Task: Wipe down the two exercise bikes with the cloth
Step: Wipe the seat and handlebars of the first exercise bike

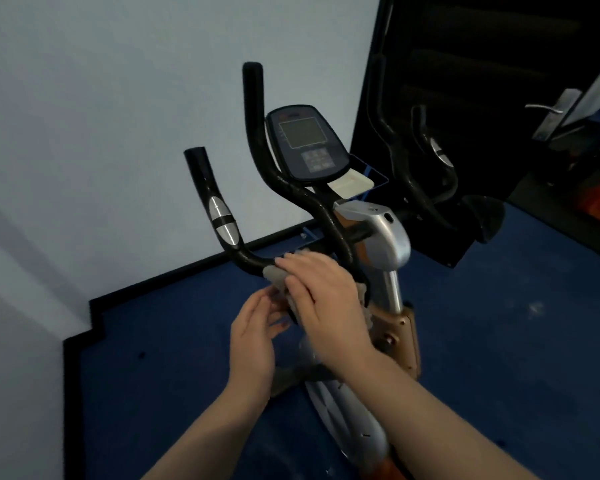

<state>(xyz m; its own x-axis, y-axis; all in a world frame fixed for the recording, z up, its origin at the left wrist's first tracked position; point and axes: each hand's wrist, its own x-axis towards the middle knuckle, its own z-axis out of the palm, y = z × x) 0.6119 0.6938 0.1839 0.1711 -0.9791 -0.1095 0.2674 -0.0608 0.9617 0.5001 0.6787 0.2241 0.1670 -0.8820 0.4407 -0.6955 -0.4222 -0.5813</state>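
An exercise bike [385,237] stands before me, with black handlebars [257,140] and a dark console [305,143]. A grey cloth [278,277] is wrapped over the near bend of the handlebar. My right hand [323,292] lies flat on top of the cloth, pressing it onto the bar. Just below and to the left, my left hand [253,337] touches the cloth's lower edge with its fingertips. Most of the cloth is hidden under my right hand. A second set of handlebars [430,161] shows dimly to the right; whether it is another bike or a reflection I cannot tell.
A pale wall [118,133] runs close on the left with a black skirting. Blue carpet [174,341] covers the floor. A dark panel [482,81] stands behind on the right, and a door handle [551,110] shows at the far right.
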